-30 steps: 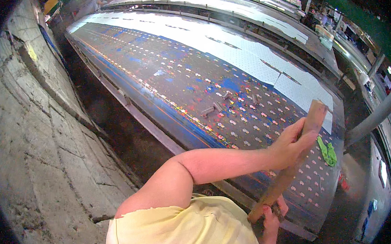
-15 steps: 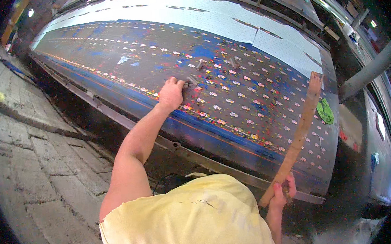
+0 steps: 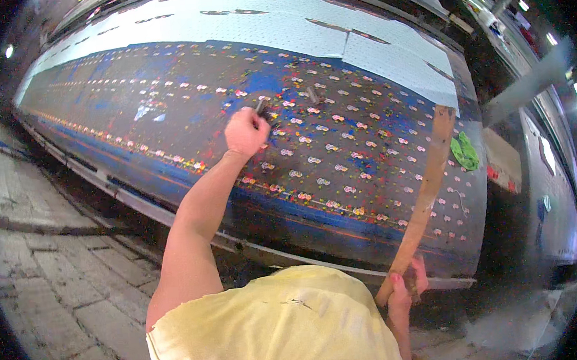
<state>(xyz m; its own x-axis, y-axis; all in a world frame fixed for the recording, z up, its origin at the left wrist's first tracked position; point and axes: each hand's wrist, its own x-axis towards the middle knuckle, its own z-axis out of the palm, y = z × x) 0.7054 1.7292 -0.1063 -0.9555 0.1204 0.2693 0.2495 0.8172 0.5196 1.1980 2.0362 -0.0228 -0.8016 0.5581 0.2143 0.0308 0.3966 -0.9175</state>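
Note:
My left hand (image 3: 245, 131) is curled closed over the long dark printing table (image 3: 183, 107), its fingers around a small dark block-like piece (image 3: 262, 120) that they largely hide. Just beyond the fingers is a similar short grey piece (image 3: 260, 106), and another grey piece (image 3: 313, 95) lies farther right. Near the table's front edge, my right hand (image 3: 401, 295) grips the lower end of a long wooden slat (image 3: 425, 200). The slat slants up and away across the table's right part.
Rows of small printed motifs and colour spots cover the table. Pale patterned fabric (image 3: 277, 21) lies along its far side. A green cloth (image 3: 464, 151) rests at the right end, near a grey pipe (image 3: 529, 81). Paving (image 3: 49, 290) runs along the left.
My view has shifted, so the table appears farther left. My left hand has closed over a grey piece that lay beside it and moved toward another. The right hand still holds the slat.

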